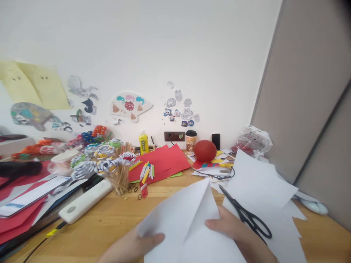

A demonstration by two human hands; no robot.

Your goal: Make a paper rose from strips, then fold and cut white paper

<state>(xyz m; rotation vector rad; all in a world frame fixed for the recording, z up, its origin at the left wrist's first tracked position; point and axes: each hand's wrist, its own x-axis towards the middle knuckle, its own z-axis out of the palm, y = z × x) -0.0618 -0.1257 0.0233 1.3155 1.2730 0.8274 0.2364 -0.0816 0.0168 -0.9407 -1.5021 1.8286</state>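
Observation:
A sheet of white paper (175, 219) with a crease running up to its top corner is held above the wooden table, near the bottom centre. My left hand (139, 243) grips its left edge, thumb on top and fingers hidden behind the sheet. On the right side, my right hand (226, 223) pinches the same sheet, thumb in front. Black scissors (246, 215) lie just right of my right hand, on a spread of loose white sheets (263, 182).
Red paper (161, 162), a yellow bottle (143, 143), a cup (191, 140) and a red ball (205, 151) stand or lie near the wall. Bundled sticks (120, 180), a white power strip (85, 201) and a phone (30, 195) occupy the left. A mouse (314, 206) sits far right.

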